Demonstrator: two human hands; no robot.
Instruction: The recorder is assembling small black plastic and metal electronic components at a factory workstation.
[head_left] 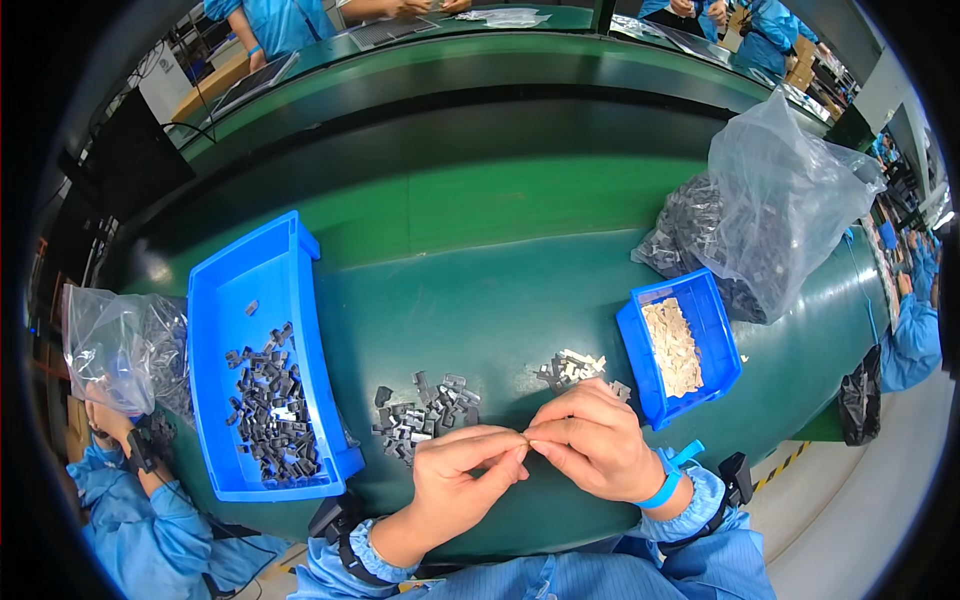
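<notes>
My left hand (455,490) and my right hand (597,440) meet fingertip to fingertip over the near part of the green table (470,300). Both pinch at the same spot; whatever is between the fingertips is too small and covered to name. Just beyond my left hand lies a loose pile of small black plastic parts (425,410). Past my right knuckles is a smaller heap of cream and dark pieces (570,368), partly hidden by that hand. A blue wristband (662,490) circles my right wrist.
A large blue bin (305,350) with black parts stands left; a small blue bin (655,400) with beige pieces stands right. Behind it slumps a big clear bag (770,200) of dark parts. Another bag (110,345) and a co-worker's arm (150,480) are far left.
</notes>
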